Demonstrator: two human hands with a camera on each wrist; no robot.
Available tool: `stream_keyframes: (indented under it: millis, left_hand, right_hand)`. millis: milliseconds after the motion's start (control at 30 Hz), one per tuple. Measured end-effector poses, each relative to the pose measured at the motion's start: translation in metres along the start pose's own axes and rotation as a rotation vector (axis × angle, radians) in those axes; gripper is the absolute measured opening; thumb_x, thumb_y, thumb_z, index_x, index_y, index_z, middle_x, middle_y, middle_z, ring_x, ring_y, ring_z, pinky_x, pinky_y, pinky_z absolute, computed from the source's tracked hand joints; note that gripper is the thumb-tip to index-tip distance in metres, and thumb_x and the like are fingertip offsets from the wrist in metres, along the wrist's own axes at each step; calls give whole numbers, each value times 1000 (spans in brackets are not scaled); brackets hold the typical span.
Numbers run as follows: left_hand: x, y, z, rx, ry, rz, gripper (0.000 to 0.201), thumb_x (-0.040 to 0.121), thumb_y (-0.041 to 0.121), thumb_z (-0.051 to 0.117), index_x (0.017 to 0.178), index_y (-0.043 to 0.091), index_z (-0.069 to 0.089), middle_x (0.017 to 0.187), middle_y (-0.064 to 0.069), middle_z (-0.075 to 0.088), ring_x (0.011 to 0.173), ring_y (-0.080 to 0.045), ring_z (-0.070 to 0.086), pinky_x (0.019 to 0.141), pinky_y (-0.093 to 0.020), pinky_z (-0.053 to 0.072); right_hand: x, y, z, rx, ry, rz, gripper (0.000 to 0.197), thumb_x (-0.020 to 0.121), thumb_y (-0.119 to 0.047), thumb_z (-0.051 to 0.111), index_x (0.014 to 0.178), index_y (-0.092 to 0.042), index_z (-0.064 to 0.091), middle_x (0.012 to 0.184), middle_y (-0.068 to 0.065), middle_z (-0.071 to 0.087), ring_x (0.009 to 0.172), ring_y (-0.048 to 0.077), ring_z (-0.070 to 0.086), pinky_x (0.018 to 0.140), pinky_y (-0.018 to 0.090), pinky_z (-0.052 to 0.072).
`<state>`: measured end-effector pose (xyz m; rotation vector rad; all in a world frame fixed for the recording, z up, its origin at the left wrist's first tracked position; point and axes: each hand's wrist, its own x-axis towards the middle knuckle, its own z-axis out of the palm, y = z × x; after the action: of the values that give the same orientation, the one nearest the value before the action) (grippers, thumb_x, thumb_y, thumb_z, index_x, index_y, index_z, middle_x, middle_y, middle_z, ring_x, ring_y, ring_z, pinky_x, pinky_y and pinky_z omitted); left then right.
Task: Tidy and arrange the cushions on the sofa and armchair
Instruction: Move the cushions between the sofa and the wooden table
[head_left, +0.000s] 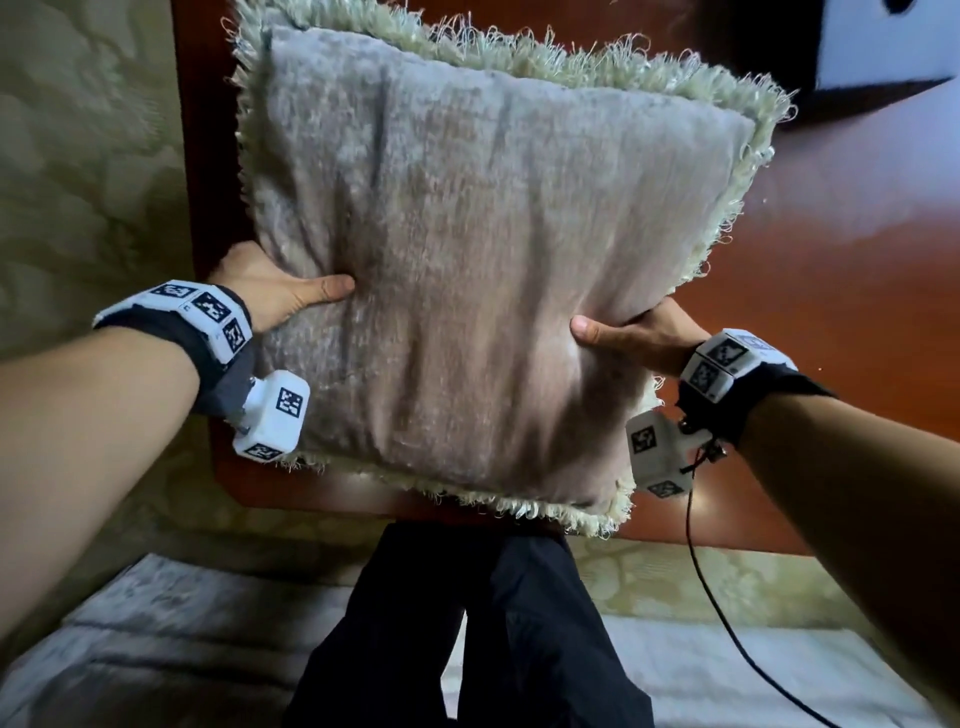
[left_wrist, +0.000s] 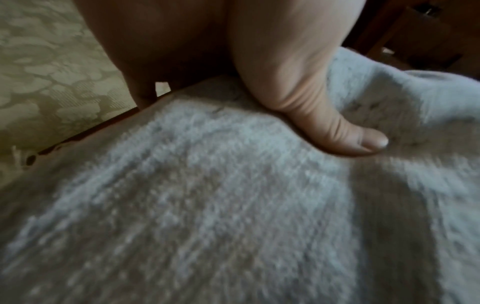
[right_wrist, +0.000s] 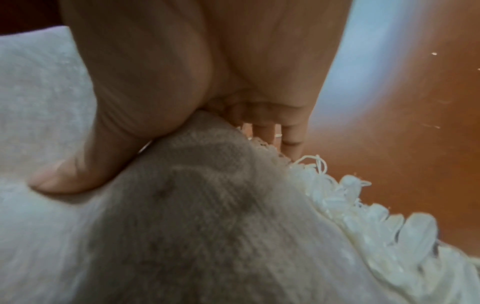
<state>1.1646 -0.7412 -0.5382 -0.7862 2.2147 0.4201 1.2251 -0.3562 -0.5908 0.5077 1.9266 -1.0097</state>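
From the head camera I see the cushion (head_left: 483, 280) held up in the air in front of me, above a red-brown wooden table (head_left: 841, 312), with my dark trousers (head_left: 467, 634) below it. It is square, grey, with a pale fringe (head_left: 545, 67) all around the edge. My left hand (head_left: 275, 291) holds its left side and my right hand (head_left: 639, 338) holds its right side, near the lower corners. Each thumb lies on the front face and presses a small hollow in the fabric; the other fingers are behind the cushion and I cannot see them here. A patterned pale green carpet (head_left: 83, 171) is on the left.

From the left wrist camera, the thumb (left_wrist: 345, 131) pushes into the soft pile, which folds around it. The fingers go behind the edge, so the hand pinches the side of the cushion.

From the right wrist camera, the right thumb (right_wrist: 85, 164) is also on the front, and the fingers (right_wrist: 288, 135) are curled behind the fringe, clamped on the edge.

I judge the cushion to be light and very soft: it dents and wrinkles where I squeeze. It is not fragile and not slippery, because the pile gives grip. The fringe looks loose, so I would not pull on it. The best hold is on the stuffed body at two opposite sides, as now.
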Motion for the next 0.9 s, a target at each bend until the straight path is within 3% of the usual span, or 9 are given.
stream_keyframes:
  millis: [133, 200, 300, 467, 567, 667, 767, 833, 900]
  left_hand:
    - [-24, -8, -22, -53, 10, 49, 86, 48, 71, 79, 95, 1, 61, 80, -25, 55, 77, -35, 57, 60, -43, 39]
    - [-38, -22, -36, -101, 39, 48, 71, 58, 65, 82, 84, 5, 54, 79, -17, 50, 77, -28, 51, 62, -38, 36]
    - [-60, -55, -61, -180, 110, 25, 66, 65, 60, 83, 75, 4, 49, 82, -13, 53, 79, -27, 52, 67, -38, 39]
    - [-108, -129, -112, -322, 224, 21, 68, 60, 62, 82, 60, 16, 32, 56, -2, 30, 50, -21, 34, 49, -36, 25]
    - [-147, -186, -145, -400, 298, -9, 71, 47, 72, 75, 61, 18, 31, 55, -3, 28, 50, -20, 32, 52, -36, 25]
    - [-195, -253, -174, -483, 362, -74, 72, 51, 72, 76, 72, 11, 43, 61, -6, 35, 56, -22, 40, 52, -35, 29]
    - [-243, -325, -195, -552, 451, -126, 80, 44, 77, 70, 79, 9, 48, 66, -8, 42, 60, -22, 45, 53, -37, 35]
    - [-274, -375, -203, -611, 520, -186, 92, 45, 78, 71, 94, 1, 57, 69, -8, 51, 63, -24, 52, 56, -41, 43]
    - [-308, -424, -209, -689, 573, -251, 109, 51, 76, 75, 113, -13, 60, 64, -7, 51, 61, -25, 52, 51, -35, 39]
  right_hand:
    - [-23, -35, -12, 46, -28, -148, 104, 47, -76, 85, 134, -22, 64, 124, -6, 72, 114, 11, 67, 106, 39, 50]
    - [-36, -58, -14, 2, -24, -201, 98, 51, -72, 85, 132, -21, 65, 122, -7, 72, 111, 8, 67, 105, 37, 50]
    - [-48, -93, -12, -93, 15, -255, 102, 45, -82, 83, 126, -22, 69, 120, -7, 74, 112, 13, 69, 103, 41, 53]
    - [-82, -173, 10, -250, 20, -384, 102, 39, -90, 78, 106, -14, 76, 100, 2, 79, 99, 24, 74, 90, 49, 60]
    - [-117, -228, 41, -334, 11, -503, 102, 43, -90, 76, 110, -14, 76, 104, 3, 79, 102, 24, 74, 91, 50, 59]
    - [-157, -283, 84, -382, -36, -617, 96, 46, -87, 79, 120, -27, 73, 117, -9, 75, 113, 12, 69, 102, 41, 53]
    - [-197, -335, 134, -453, -56, -705, 101, 41, -90, 77, 118, -24, 75, 115, -6, 76, 110, 14, 70, 100, 39, 54]
    - [-231, -370, 173, -549, -97, -751, 104, 40, -91, 75, 113, -18, 76, 111, -2, 76, 105, 16, 71, 97, 39, 56]
    - [-269, -402, 215, -615, -120, -785, 97, 44, -87, 78, 108, -14, 76, 109, -1, 76, 102, 17, 71, 97, 40, 56]
